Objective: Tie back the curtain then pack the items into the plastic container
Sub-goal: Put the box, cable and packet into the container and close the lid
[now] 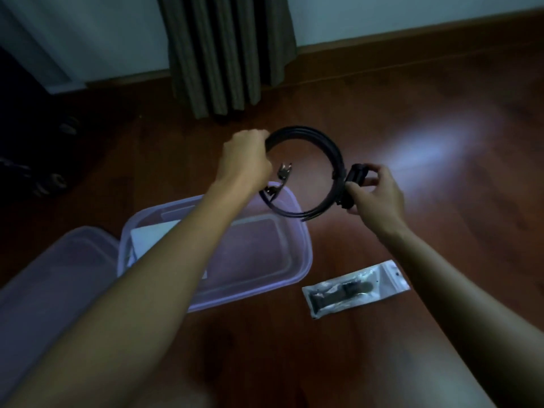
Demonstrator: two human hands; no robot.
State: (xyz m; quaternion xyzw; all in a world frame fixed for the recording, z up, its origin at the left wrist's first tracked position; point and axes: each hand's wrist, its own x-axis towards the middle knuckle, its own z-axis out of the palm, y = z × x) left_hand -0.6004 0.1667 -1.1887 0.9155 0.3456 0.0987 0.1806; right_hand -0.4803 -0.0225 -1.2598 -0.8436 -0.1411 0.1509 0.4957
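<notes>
1. At the far left a translucent lid lies flat on the wooden floor, just beside the plastic container.
2. The plastic container sits open on the floor, its long axis running from lower left to upper right. A white flat item lies inside at its left end; what it is cannot be told.
3. The curtain hangs in folds at the top centre, its hem just above the floor by the wall.
4. The left hand is closed in a fist around the upper left arc of a coiled black cable, holding it in the air above the container's far right corner.
5. The coil stands nearly upright as a ring, its open face turned toward the camera. Small metal keys dangle inside the ring just beside the left hand.
6. The right hand pinches a black lock block on the coil's right side, thumb and fingers narrowed on it.
7. A clear zip bag holding a dark item lies on the floor right of the container, apart from it, its long axis rising from lower left to upper right.
</notes>
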